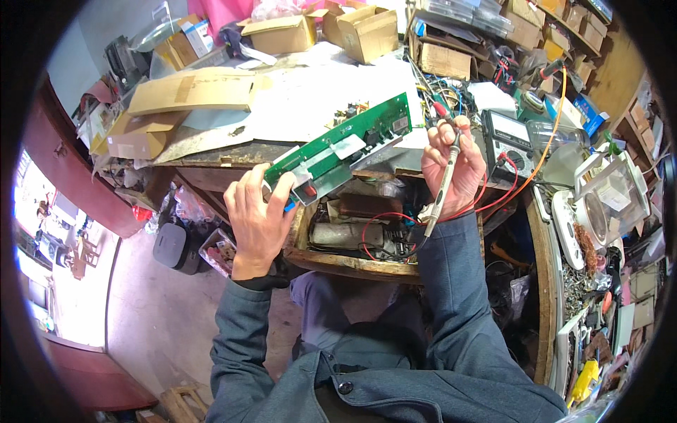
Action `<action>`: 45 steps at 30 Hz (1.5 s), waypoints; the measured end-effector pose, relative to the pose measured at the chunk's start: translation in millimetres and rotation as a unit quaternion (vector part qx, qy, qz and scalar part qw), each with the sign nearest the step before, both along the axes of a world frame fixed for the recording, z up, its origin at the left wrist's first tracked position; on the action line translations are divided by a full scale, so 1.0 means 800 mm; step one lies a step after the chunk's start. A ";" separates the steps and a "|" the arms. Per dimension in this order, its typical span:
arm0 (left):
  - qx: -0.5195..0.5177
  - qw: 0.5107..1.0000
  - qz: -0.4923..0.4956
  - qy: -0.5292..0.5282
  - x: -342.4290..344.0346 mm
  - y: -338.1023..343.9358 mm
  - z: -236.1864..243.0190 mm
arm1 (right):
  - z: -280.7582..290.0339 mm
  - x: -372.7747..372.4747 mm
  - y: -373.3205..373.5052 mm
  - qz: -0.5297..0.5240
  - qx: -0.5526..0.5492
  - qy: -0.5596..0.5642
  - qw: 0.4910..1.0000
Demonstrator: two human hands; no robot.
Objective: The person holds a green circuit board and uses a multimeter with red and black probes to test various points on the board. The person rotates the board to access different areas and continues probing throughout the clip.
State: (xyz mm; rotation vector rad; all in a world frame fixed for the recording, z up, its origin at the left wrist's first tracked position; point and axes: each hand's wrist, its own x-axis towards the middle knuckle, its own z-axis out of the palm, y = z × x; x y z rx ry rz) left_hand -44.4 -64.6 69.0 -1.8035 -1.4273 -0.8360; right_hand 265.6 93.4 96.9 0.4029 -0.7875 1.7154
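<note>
My left hand [257, 215] grips the left end of a long green circuit board [338, 144], held tilted over the bench's front edge; a white label, dark components and a red part show on it. My right hand [451, 166], fingers curled, holds a long pale pen-like tool [443, 189] with a dark cable from its lower end, along with what looks like a red probe [441, 110] poking up above the fingers. A multimeter [501, 144] with red leads stands just right of that hand. Below the board, an open wooden drawer [358, 266] holds metal items and wires.
A paper-covered workbench [296, 92] carries cardboard boxes [367, 35] and a flat carton [187, 92]. An orange cable [557, 120] loops down at right, beside a cluttered side shelf [599, 317]. A dark plastic object [175, 245] stands on the floor at left.
</note>
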 end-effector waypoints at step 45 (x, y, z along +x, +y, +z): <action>-0.015 0.995 -0.010 -0.103 -0.015 -0.009 -0.008 | -0.011 -0.013 0.012 -0.348 -0.083 -0.274 0.893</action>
